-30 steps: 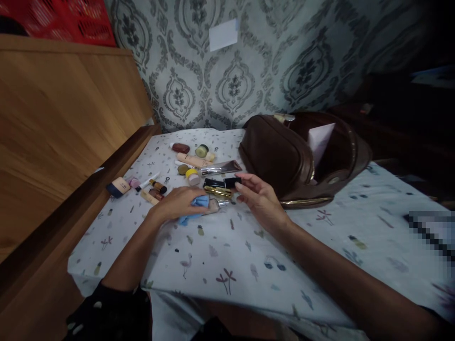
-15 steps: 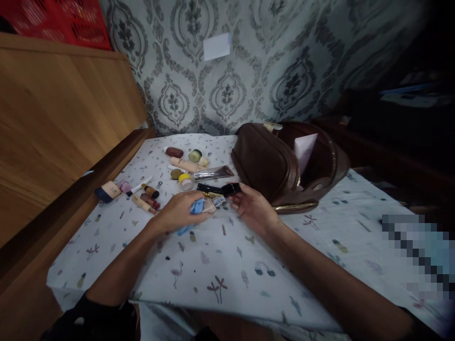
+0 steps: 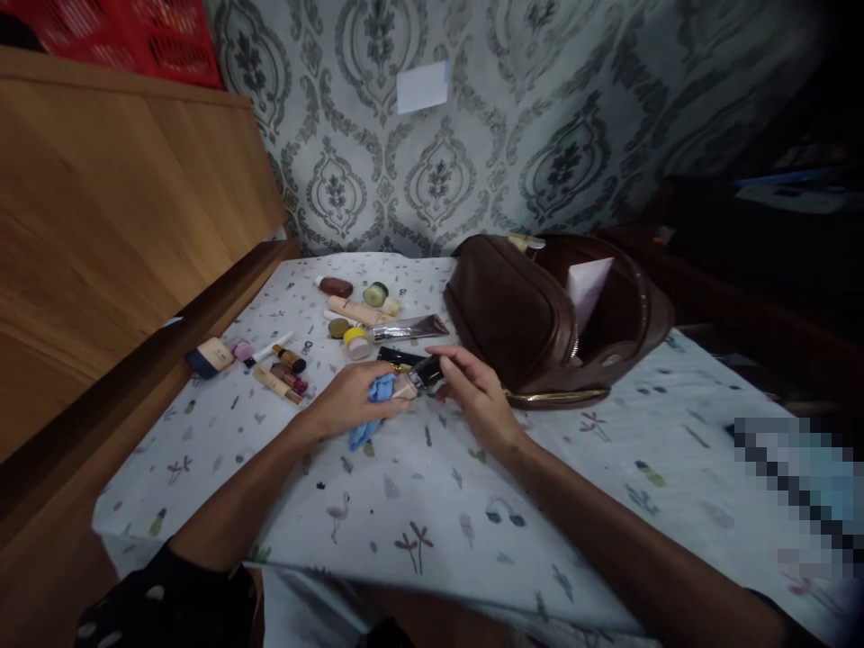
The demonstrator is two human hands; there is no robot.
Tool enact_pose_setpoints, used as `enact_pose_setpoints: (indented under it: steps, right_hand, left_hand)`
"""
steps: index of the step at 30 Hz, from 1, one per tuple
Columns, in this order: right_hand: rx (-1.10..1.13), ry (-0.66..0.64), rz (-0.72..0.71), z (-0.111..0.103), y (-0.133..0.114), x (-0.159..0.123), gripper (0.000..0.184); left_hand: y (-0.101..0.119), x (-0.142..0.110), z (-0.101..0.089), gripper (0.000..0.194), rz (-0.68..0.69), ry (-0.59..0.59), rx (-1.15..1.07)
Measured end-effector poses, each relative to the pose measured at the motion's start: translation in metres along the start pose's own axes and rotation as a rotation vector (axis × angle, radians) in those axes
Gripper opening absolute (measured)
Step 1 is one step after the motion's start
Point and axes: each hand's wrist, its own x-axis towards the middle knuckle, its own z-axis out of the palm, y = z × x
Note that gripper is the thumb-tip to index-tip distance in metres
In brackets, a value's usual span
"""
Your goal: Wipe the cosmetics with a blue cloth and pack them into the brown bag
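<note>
My left hand (image 3: pixel 355 396) is closed around a small beige foundation bottle (image 3: pixel 404 387), with a blue cloth (image 3: pixel 382 389) bunched against it. A black cap (image 3: pixel 427 370) is pinched in the fingers of my right hand (image 3: pixel 479 391). The cap sits over the bottle's neck, in line with it; whether it is fully seated I cannot tell. Just behind lie a black tube (image 3: pixel 398 357) and a gold one, mostly hidden. Farther back are a silver tube (image 3: pixel 410 328), a yellow-lidded jar (image 3: pixel 355 342) and a long beige tube (image 3: pixel 359 311).
An open brown leather bag (image 3: pixel 506 310) with a paper (image 3: pixel 589 290) in it stands at the back right. Several more cosmetics, among them a navy-and-beige container (image 3: pixel 210 357), lie on the left. A wooden cabinet (image 3: pixel 135 171) borders the table's left side.
My right hand has lifted the black cap from beside the black tube and brought it onto the bottle's neck. My left hand has kept the bottle and cloth and raised the bottle slightly.
</note>
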Motion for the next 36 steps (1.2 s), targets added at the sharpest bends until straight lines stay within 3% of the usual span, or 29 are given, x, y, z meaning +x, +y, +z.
enact_pose_setpoints:
  steps: [3, 8, 14, 20, 25, 30, 33, 36]
  right_hand:
    - [-0.125, -0.035, -0.078, 0.002, -0.003, -0.003, 0.040]
    - [-0.138, -0.031, -0.092, 0.003, 0.003, -0.005, 0.040]
    - [-0.159, 0.015, -0.125, 0.004, 0.011, -0.008, 0.039]
    - [-0.191, -0.015, -0.225, 0.004, 0.003, -0.011, 0.037]
    - [-0.141, -0.057, -0.181, 0.003, 0.005, -0.009, 0.039]
    - [-0.009, -0.085, -0.080, 0.012, 0.006, -0.011, 0.057]
    - [0.048, -0.166, 0.035, 0.016, 0.006, -0.013, 0.048]
    - [0.122, -0.209, 0.128, 0.015, 0.008, -0.013, 0.037]
  left_hand:
    - [0.001, -0.001, 0.002, 0.026, -0.012, 0.006, -0.060]
    - [0.001, -0.002, 0.009, 0.031, -0.028, 0.050, -0.202]
    - [-0.002, -0.001, 0.018, 0.028, -0.005, 0.110, -0.192]
    - [-0.002, -0.002, 0.015, 0.033, -0.082, 0.045, -0.368]
    - [-0.003, -0.002, 0.014, 0.034, -0.094, 0.078, -0.315]
    - [0.003, -0.001, 0.019, 0.031, -0.057, 0.245, -0.207]
    - [0.002, 0.000, 0.023, 0.031, -0.054, 0.333, -0.119]
    - [-0.001, 0.001, 0.024, 0.035, -0.056, 0.300, -0.141]
